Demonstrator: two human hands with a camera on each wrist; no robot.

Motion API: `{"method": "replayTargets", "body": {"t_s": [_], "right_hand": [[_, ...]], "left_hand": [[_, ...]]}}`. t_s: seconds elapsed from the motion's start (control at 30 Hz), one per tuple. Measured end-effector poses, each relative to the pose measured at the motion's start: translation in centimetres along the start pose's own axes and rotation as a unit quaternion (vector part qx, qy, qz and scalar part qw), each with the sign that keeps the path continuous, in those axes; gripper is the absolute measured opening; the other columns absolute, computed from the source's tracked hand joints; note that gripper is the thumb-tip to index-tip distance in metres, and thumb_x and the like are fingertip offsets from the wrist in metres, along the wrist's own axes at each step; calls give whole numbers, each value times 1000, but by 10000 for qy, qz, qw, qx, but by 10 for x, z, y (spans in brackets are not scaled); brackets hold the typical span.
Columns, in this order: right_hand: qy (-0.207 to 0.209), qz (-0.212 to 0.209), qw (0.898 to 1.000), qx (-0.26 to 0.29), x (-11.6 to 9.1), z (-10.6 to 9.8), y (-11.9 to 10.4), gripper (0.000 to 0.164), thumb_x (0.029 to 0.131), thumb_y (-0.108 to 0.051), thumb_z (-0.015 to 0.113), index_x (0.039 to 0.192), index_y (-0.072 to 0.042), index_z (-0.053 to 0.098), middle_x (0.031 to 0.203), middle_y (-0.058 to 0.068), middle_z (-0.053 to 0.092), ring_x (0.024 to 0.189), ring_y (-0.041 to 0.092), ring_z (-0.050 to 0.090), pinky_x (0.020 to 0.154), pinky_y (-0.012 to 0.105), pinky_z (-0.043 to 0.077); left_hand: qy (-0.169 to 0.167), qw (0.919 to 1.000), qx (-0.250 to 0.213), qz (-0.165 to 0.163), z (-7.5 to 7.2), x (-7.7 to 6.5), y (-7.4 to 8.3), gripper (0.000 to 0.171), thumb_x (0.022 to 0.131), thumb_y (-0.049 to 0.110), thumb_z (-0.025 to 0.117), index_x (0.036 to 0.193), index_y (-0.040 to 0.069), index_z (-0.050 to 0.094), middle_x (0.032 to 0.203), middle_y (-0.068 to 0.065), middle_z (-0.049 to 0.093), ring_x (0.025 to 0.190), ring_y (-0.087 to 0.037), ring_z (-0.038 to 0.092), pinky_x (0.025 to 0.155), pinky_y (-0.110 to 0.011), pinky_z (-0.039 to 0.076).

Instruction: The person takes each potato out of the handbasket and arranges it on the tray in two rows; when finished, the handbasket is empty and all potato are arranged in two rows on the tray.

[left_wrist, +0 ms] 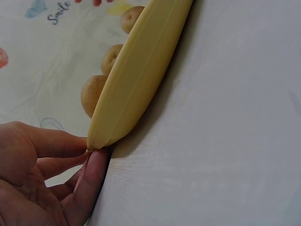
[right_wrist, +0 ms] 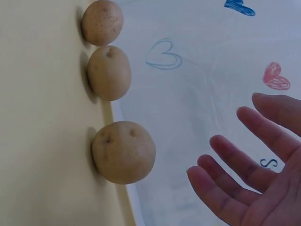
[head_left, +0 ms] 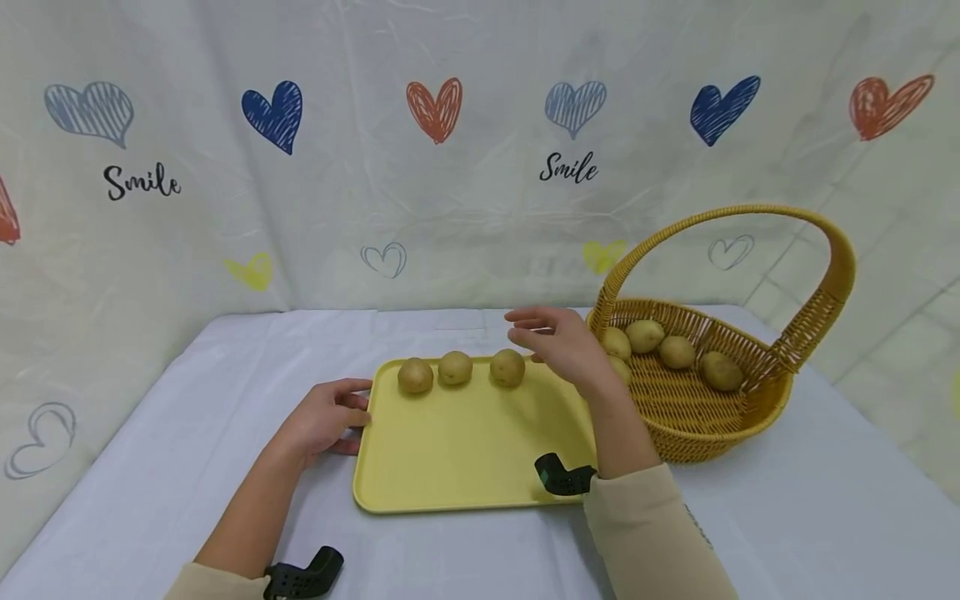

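Note:
A yellow tray (head_left: 480, 450) lies on the table with three potatoes in a row along its far edge: a left one (head_left: 416, 376), a middle one (head_left: 455, 367) and a right one (head_left: 507, 367). At the tray's left rim, my left hand (head_left: 324, 423) holds the edge; the left wrist view shows thumb and index fingertips meeting at the rim. My right hand (head_left: 566, 346) is raised over the tray's far right part, beside the right potato. Its fingers are spread and slightly bent, with nothing in them, as the right wrist view shows.
A wicker basket (head_left: 693, 446) with a tall arched handle (head_left: 738, 210) stands right of the tray, close to my right forearm. Several potatoes, one of them a potato (head_left: 722, 371) on the right, lie inside. Behind the white-covered table (head_left: 247, 375) hangs a sheet (head_left: 480, 192) printed with hearts.

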State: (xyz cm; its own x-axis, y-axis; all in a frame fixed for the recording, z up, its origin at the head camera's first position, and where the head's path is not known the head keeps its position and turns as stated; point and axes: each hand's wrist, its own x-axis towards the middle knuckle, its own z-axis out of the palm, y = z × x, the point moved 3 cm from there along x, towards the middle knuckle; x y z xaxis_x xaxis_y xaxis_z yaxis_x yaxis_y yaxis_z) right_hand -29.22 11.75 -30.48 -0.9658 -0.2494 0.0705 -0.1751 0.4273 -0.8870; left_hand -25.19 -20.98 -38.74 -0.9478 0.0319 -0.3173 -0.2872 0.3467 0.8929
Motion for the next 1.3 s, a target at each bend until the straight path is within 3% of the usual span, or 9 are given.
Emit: {"method": "replayTargets", "body": {"t_s": [0.2, 0.5, 0.93, 1.3], "right_hand": [[-8, 37, 9984, 564, -6, -6, -12, 34, 102, -25, 66, 135, -16, 67, 141, 10, 62, 127, 29, 60, 99, 44, 59], [-130, -378, 9918, 1216, -21, -16, -30, 35, 104, -18, 63, 137, -8, 63, 141, 18, 60, 121, 29, 62, 93, 39, 61], [-223, -589, 9845, 1636, -33, -39, -37, 33, 106, -22, 60, 135, -8, 64, 133, 12, 64, 119, 25, 66, 92, 37, 62], [-498, -376, 9913, 1158, -33, -69, -42, 38, 106, -31, 59, 137, -9, 62, 134, 14, 62, 117, 23, 67, 92, 34, 62]], "left_hand": [[-1, 10000, 20, 0, 1, 1, -1, 61, 95, 0, 64, 153, 8, 47, 123, -14, 54, 94, -21, 63, 70, -37, 64], [-46, 10000, 85, -23, 1, 3, -3, 62, 96, 1, 64, 154, 8, 46, 125, -14, 53, 96, -21, 63, 71, -36, 64], [-29, 10000, 57, -6, 0, 1, -2, 63, 94, 1, 65, 154, 8, 46, 126, -14, 53, 94, -21, 61, 70, -35, 64], [-35, 9999, 111, 27, 1, 0, -1, 61, 96, 3, 64, 154, 8, 46, 126, -14, 53, 98, -21, 63, 72, -35, 64]]}}
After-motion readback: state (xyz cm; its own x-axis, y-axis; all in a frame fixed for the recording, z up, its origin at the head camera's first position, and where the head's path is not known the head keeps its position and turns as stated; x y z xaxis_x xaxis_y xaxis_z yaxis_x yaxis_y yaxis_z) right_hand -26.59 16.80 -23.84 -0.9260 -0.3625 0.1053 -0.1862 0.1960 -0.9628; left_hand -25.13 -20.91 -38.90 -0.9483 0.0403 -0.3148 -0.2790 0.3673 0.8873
